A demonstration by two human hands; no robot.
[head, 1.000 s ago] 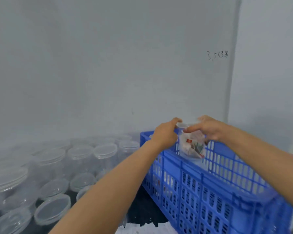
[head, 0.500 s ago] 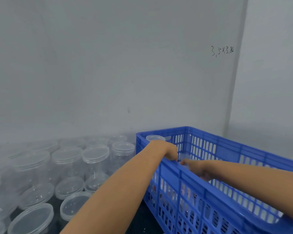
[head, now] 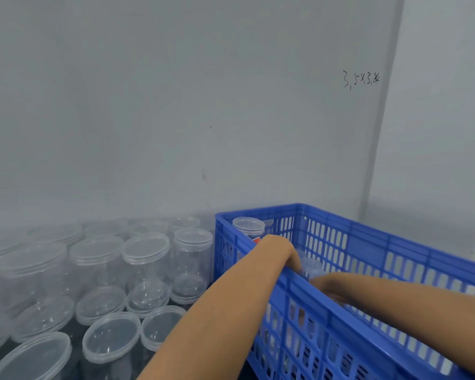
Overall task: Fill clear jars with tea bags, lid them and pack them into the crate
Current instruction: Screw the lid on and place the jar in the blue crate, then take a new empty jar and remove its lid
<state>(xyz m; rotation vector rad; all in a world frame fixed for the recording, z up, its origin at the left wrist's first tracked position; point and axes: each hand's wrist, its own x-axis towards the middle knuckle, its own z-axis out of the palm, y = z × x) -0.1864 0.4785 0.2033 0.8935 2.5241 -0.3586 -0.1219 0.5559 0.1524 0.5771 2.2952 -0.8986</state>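
A blue slatted crate (head: 390, 242) stands at the right. Both my arms reach over its near wall. My left hand (head: 284, 250) curls down inside the crate against a clear lidded jar (head: 311, 266), its fingertips hidden behind the rim. My right hand (head: 331, 287) holds the same jar from the right, low inside the crate and blurred. The jar's body and contents are hidden by the hands and the crate wall. Another lidded jar (head: 248, 226), with a bit of red showing inside, stands in the crate's far left corner.
Several empty clear jars with lids (head: 146, 250) stand packed together on a dark surface left of the crate, some upright, some lower (head: 110, 335). A grey wall with handwritten figures (head: 361, 79) runs close behind, with a corner at the right.
Both hands have brought the filled jar down from above the crate's rim to inside the crate. In the last half second they have barely moved.
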